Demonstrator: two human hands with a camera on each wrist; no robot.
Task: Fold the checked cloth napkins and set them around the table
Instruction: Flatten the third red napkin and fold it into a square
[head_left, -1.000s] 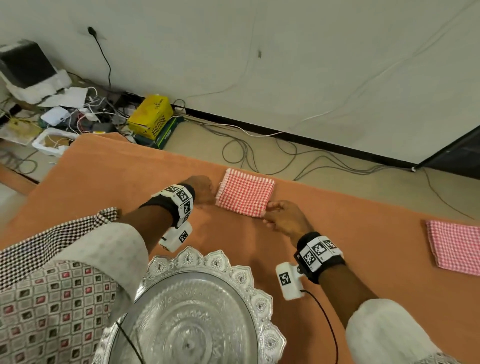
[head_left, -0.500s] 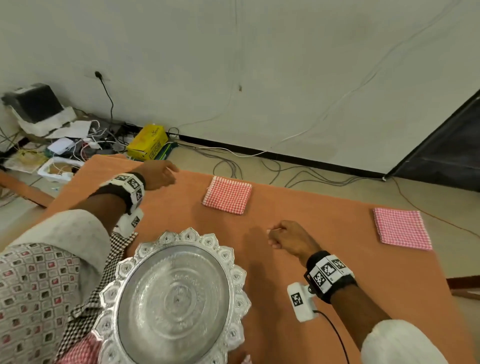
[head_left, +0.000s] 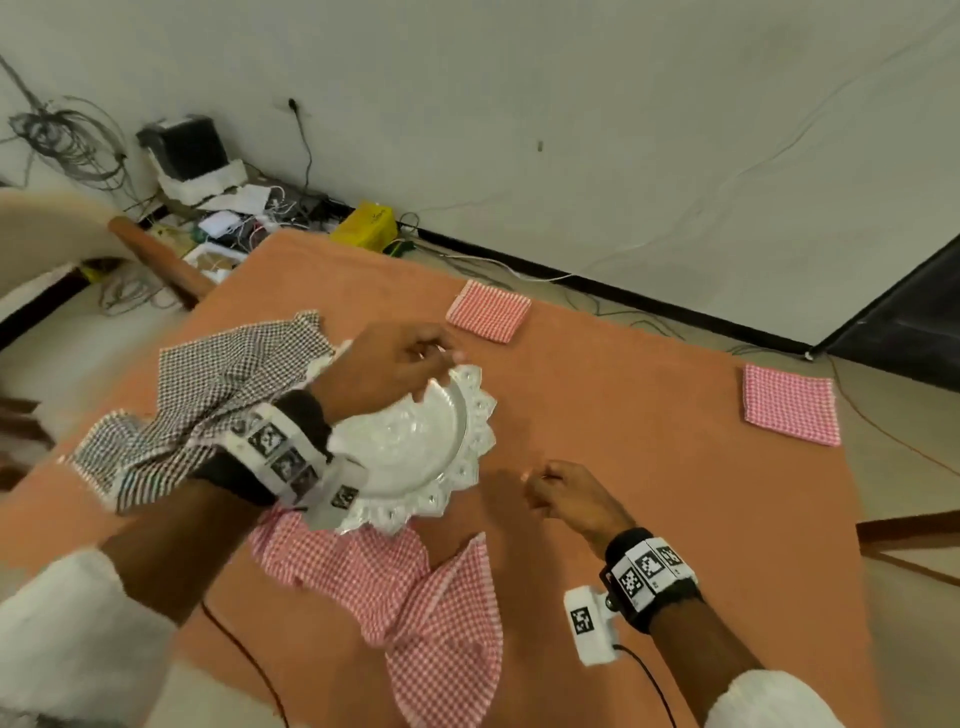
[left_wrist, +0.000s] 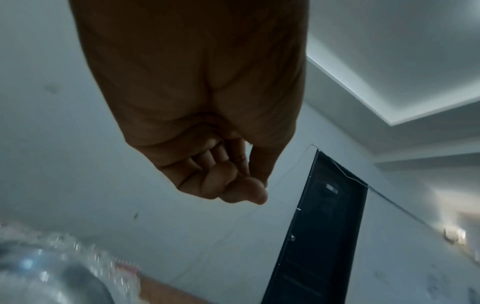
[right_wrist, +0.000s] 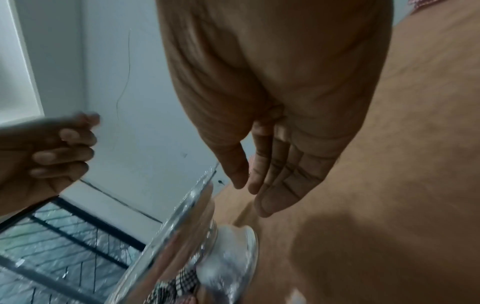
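Observation:
Two folded red-checked napkins lie on the orange table (head_left: 639, 415): one (head_left: 488, 317) at the far edge, one (head_left: 789, 402) at the right edge. An unfolded red-checked napkin (head_left: 415, 597) lies crumpled at the near side, partly under the silver tray (head_left: 475, 452). A black-and-white checked cloth (head_left: 218, 395) lies left of the tray. My left hand (head_left: 395, 364) hovers over the tray's far rim with fingers curled and nothing in them (left_wrist: 228, 181). My right hand (head_left: 561, 493) is just right of the tray, low over the table, holding nothing, its fingers nearly straight (right_wrist: 259, 185).
The tray (right_wrist: 182, 226) stands on a pedestal foot. Beyond the table's far edge the floor holds cables, a yellow box (head_left: 366, 226) and a pile of electronics (head_left: 228, 218). A chair (head_left: 52, 228) stands at the left.
Both hands have let go of the folded napkin at the far edge and pulled back. The left hand swung from the table's left side to above the tray. The view has backed away.

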